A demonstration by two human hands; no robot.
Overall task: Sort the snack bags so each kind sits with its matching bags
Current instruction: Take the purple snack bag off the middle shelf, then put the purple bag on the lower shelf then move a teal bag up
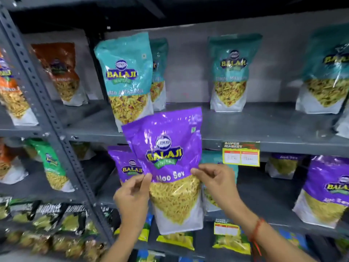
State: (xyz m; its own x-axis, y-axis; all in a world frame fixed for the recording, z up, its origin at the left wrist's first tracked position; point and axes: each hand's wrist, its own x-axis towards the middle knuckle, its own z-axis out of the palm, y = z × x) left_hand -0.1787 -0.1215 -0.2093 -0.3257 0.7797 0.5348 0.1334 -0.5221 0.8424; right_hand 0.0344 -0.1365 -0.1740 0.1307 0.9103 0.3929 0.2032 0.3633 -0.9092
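Both hands, left (133, 195) & right (217, 181), pinch glossy purple Aloo Sev bag (170, 157) w/ yellow sev window, upright.

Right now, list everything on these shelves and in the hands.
held purple bag: one, purple, in front of the middle shelf, pinched at both sides.
purple bags: at least two more, middle shelf.
teal bags: four on the top shelf, one behind the held bag.
orange bags: several, far left bay.
green bag: one, left bay.
dark packets: a row, lower left.
price tags: two, yellow, shelf edges.
shelves: grey metal.
left hand: one.
right hand: one, red wrist thread.
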